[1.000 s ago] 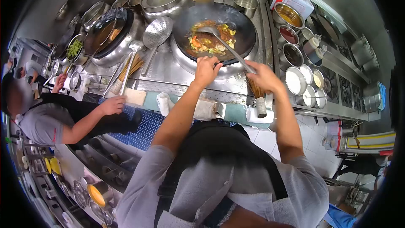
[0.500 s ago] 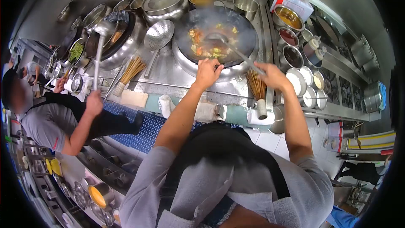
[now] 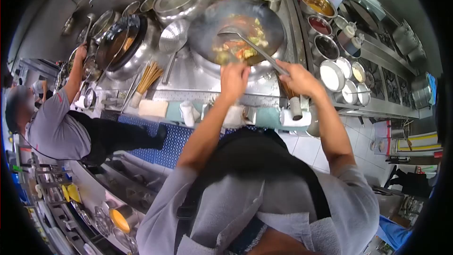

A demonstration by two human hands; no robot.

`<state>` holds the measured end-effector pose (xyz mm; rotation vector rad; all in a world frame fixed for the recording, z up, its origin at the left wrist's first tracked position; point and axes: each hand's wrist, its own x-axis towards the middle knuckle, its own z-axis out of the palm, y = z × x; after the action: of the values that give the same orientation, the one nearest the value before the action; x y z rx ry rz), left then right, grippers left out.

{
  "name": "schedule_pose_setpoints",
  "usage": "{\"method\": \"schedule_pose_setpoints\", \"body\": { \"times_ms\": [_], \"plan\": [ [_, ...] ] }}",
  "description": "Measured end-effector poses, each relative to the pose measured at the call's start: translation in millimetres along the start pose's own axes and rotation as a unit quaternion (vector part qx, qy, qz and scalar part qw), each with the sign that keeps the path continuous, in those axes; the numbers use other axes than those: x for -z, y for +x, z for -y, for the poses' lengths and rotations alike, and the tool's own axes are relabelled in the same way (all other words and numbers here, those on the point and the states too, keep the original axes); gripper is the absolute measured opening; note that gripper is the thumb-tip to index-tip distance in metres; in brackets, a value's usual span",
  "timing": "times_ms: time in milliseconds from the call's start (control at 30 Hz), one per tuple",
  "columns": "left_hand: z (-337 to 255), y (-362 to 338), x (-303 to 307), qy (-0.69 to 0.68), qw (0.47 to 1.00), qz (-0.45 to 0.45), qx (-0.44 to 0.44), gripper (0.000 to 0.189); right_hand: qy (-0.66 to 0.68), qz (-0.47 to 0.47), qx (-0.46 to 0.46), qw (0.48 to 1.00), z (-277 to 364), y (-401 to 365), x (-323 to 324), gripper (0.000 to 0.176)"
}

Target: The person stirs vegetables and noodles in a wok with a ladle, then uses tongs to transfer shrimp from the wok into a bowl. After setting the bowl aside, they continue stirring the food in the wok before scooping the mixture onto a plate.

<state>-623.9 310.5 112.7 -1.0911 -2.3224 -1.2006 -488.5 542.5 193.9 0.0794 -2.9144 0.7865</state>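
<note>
Two bare hands are busy for me at the big dark wok [image 3: 200,33], which sits toward the back edge of the steel stove [image 3: 188,81]. My left hand [image 3: 234,81] is closed on the near rim of the wok. My right hand [image 3: 297,79] grasps the handle of a long steel ladle [image 3: 257,48]. I have its bowl down inside the wok, by the cut food [image 3: 247,53], which is orange, yellow and green. Thin steam hangs over it.

Just left of the wok, I see a steel skimmer [image 3: 173,38] full of little holes. Past it, a bamboo brush [image 3: 150,76] lies with its handle toward the stove's front edge. Another brush [image 3: 295,107] is below my right hand, near that same edge. A white cloth [image 3: 189,114] lies along the front. Beyond the right edge are bowls of white stuff [image 3: 331,75]. On my left, a co-worker [image 3: 61,123] has one arm stretched out.
</note>
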Motion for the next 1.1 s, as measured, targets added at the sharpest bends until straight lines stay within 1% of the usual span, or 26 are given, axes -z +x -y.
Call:
{"method": "schedule_pose_setpoints", "body": {
  "times_ms": [67,100,167,233,300,333,367,400,433,467,500,533,567,633,667,700,733,767,833,867,900,967,1000,1033,1067,1100],
  "plan": [
    [-49.9,-34.0,41.2,-0.044,0.998,0.037,-0.005,0.008,0.093,0.074,-0.107,0.987,25.9,-5.7,39.4,0.057],
    [-53.3,-27.1,48.6,-0.041,0.999,0.023,-0.026,0.008,0.142,0.115,-0.163,0.97,42.5,-13.2,59.6,0.057],
    [-59.5,-22.0,56.5,-0.043,0.998,-0.009,-0.049,0.009,0.328,0.132,-0.214,0.911,47.7,-39.0,90.9,0.058],
    [-41.4,16.2,49.0,-0.05,0.999,-0.002,-0.021,0.01,0.381,0.166,-0.226,0.881,44.8,-57.4,104.2,0.059],
    [-7.8,26.3,15.4,-0.08,0.997,-0.012,-0.003,0.012,0.405,0.189,-0.245,0.861,44.4,-63.3,104.6,0.059],
    [-4.2,18.5,9.2,-0.064,0.998,-0.01,0.005,0.012,0.335,0.209,-0.226,0.891,37.3,-56.3,89.9,0.059],
    [-4.6,7.1,5.1,-0.048,0.999,-0.007,0.012,0.013,0.244,0.2,-0.211,0.925,43.6,-45.4,76.9,0.059],
    [-6.2,-6.1,1.9,-0.031,0.999,-0.001,0.018,0.013,0.147,0.108,-0.1,0.978,12.4,-39.1,37.5,0.059],
    [-8.5,-27.4,0.5,-0.022,1.0,0.001,0.007,0.013,0.046,0.012,0.013,0.999,-13.8,-34.5,4.1,0.06],
    [-14.3,-51.5,3.1,-0.012,1.0,0.004,-0.006,0.013,0.046,-0.01,0.019,0.999,-15.8,-33.8,6.0,0.06],
    [-41.4,-71.4,23.6,-0.025,0.999,0.03,0.021,0.011,0.049,-0.031,0.023,0.998,-13.6,-35.0,8.1,0.06],
    [-54.8,-83.0,39.6,-0.041,0.998,0.051,0.022,0.013,0.114,0.028,-0.069,0.991,4.1,-40.6,30.7,0.06],
    [-66.9,-81.2,53.7,-0.055,0.997,0.044,0.014,0.014,0.168,0.075,-0.168,0.968,21.9,-46.4,53.1,0.06],
    [-72.2,-38.9,70.9,-0.003,0.999,0.009,-0.051,0.014,0.241,0.126,-0.232,0.934,37.0,-68.3,112.8,0.06],
    [-61.0,-16.7,64.2,-0.019,0.997,-0.023,-0.067,0.013,0.265,0.14,-0.257,0.919,33.9,-80.3,132.8,0.06],
    [-46.1,5.1,57.5,-0.026,0.998,-0.008,-0.047,0.014,0.29,0.154,-0.276,0.903,28.5,-88.7,146.9,0.06],
    [-33.6,19.0,47.3,-0.036,0.999,0.018,-0.019,0.015,0.263,0.167,-0.279,0.908,29.4,-85.5,153.4,0.06],
    [-15.5,23.0,25.1,-0.058,0.998,0.012,-0.001,0.013,0.238,0.177,-0.283,0.912,30.3,-82.7,158.3,0.06],
    [-13.5,15.0,9.0,-0.007,1.0,-0.004,0.025,0.012,0.031,0.184,-0.248,0.951,20.6,-63.0,136.0,0.061],
    [-12.7,2.2,4.3,-0.017,1.0,-0.011,0.021,0.012,-0.043,0.134,-0.146,0.979,2.1,-58.4,112.3,0.062],
    [-16.1,-17.9,4.6,-0.025,0.999,-0.015,0.02,0.012,-0.047,0.103,-0.136,0.984,-0.7,-58.7,108.8,0.062],
    [-49.3,-57.3,37.5,-0.046,0.996,0.05,0.051,0.012,-0.043,0.04,-0.118,0.991,-5.0,-59.1,93.6,0.062],
    [-65.2,-63.9,55.7,-0.052,0.995,0.064,0.052,0.012,-0.023,0.036,-0.094,0.995,-2.5,-65.6,105.6,0.062],
    [-78.5,-62.4,70.7,-0.06,0.994,0.076,0.054,0.011,0.0,0.08,-0.145,0.986,7.2,-68.1,124.0,0.062],
    [-78.9,-48.0,79.0,-0.061,0.995,0.079,0.01,0.011,0.008,0.117,-0.149,0.982,9.6,-69.8,135.2,0.063],
    [-74.1,-25.8,76.8,-0.024,0.998,0.031,-0.042,0.011,0.013,0.157,-0.151,0.976,13.5,-70.9,148.2,0.063]
  ]
}}
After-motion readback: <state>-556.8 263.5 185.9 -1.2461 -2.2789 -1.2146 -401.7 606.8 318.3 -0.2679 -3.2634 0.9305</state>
